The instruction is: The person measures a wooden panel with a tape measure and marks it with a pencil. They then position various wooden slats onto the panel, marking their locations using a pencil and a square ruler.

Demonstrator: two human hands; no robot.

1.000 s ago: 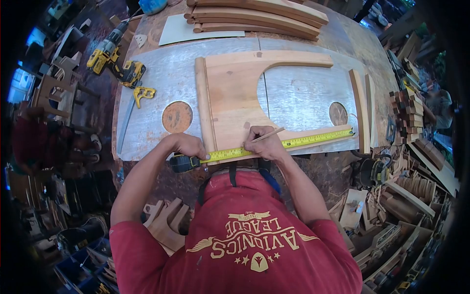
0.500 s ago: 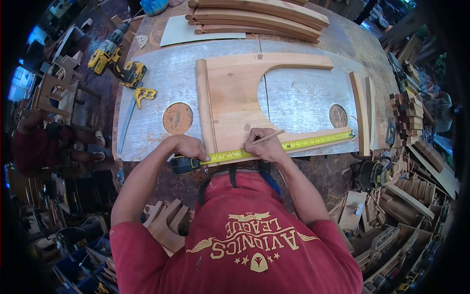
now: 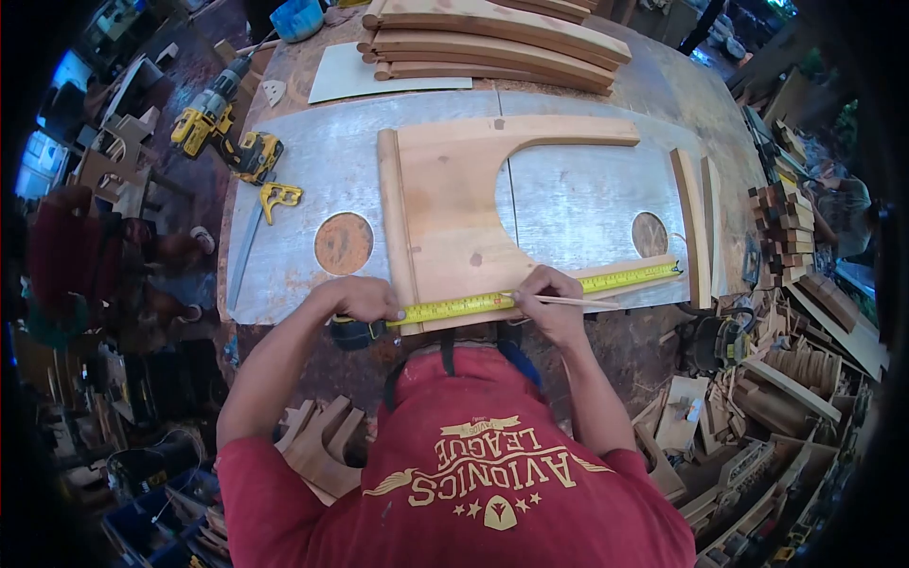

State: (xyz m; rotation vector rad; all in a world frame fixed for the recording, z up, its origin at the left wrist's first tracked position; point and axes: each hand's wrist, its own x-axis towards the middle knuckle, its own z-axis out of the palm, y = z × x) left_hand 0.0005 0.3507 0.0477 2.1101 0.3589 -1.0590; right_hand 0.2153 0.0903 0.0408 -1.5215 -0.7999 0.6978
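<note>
A U-shaped wooden panel (image 3: pixel 450 204) lies on the worktable, with a rounded strip along its left edge. Stretched along its near edge is the yellow blade of a tape measure (image 3: pixel 445 309), reaching to the end of the panel's near arm. My left hand (image 3: pixel 367 299) is closed on the tape at its dark case (image 3: pixel 352 334), by the panel's left corner. Between the fingers of my right hand (image 3: pixel 551 292) is a pencil (image 3: pixel 578 302), held nearly level over the middle of the blade. Its left end is close to the tape's markings.
Left of the panel lie a yellow-handled square (image 3: pixel 277 199) and a yellow cordless drill (image 3: pixel 227 133). Curved wooden pieces (image 3: pixel 492 47) are stacked at the back. Two wooden strips (image 3: pixel 693 227) lie on the right. Another person (image 3: pixel 843 213) is at far right, beyond stacked wood blocks (image 3: pixel 782 222).
My right hand has shifted right along the tape, and the pencil has swung from slanting upward to nearly level. My left hand stays at the tape's case.
</note>
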